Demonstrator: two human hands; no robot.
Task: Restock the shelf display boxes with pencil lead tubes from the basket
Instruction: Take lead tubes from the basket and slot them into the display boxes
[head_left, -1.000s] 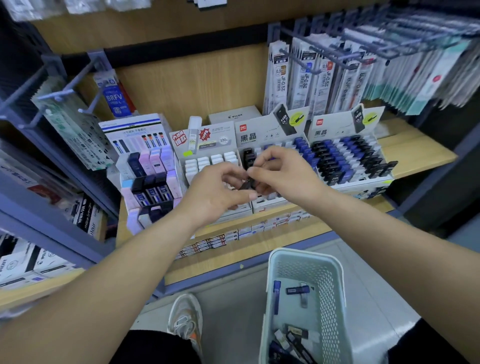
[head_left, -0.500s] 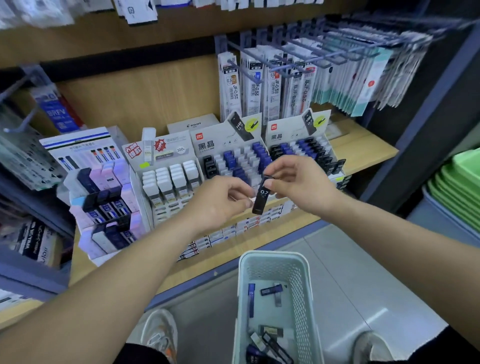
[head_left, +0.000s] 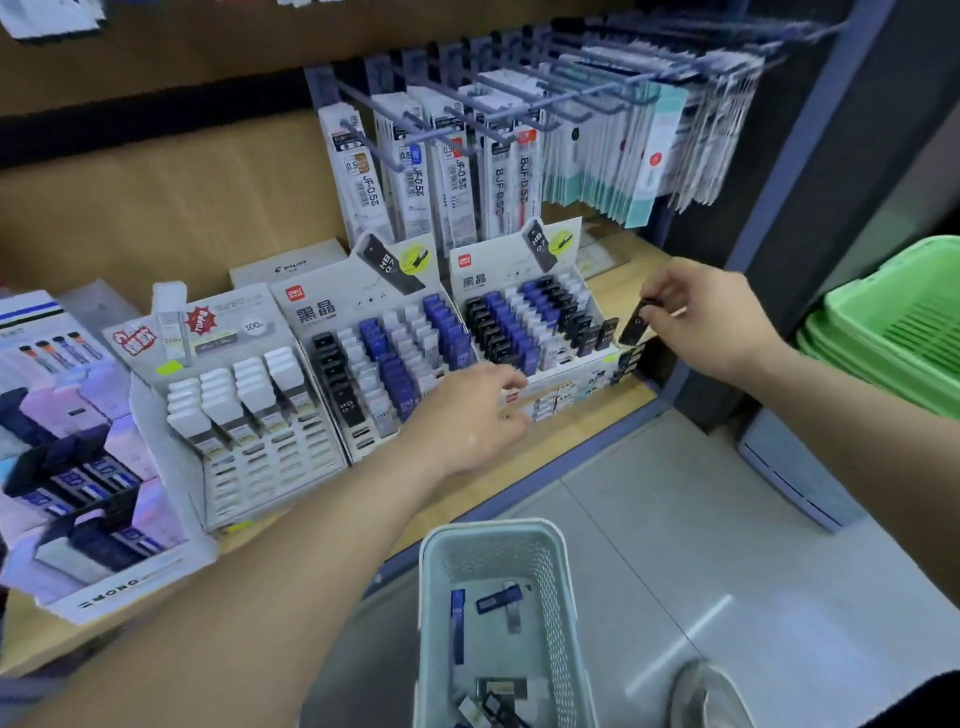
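The right hand (head_left: 711, 317) has its thumb and forefinger closed in a pinch on the top end of a slim black plastic pencil lead tube (head_left: 635, 325), which hangs from the fingertips at the hand's 9 o'clock, tilted, just off the right-hand corner of the right white cardboard display box (head_left: 485, 283) that holds rows of black and dark blue tubes. Whether the tube touches the box cannot be told. The left hand (head_left: 467, 415) is seen from its back with its fingers loosely bent and nothing visible in them; its fingertips lie close before the low front edge of the display boxes, at 8 o'clock from the held tube and well apart from it. At 10 o'clock from the left hand stands the middle white cardboard display box (head_left: 322, 312), with black, blue and white tubes, and at its 9 o'clock a white carton of white-capped tubes (head_left: 234, 405). All stand on the pale wooden shelf board (head_left: 582, 421). Packets of pen refills (head_left: 415, 176) hang on hooks at 12 o'clock above the boxes. A stack of green plastic baskets (head_left: 893, 322) sits at 3 o'clock from the right hand. At 6 o'clock in the view, below both hands, is the pale mint perforated plastic basket (head_left: 488, 535), with several loose lead tubes (head_left: 498, 603) on its floor.
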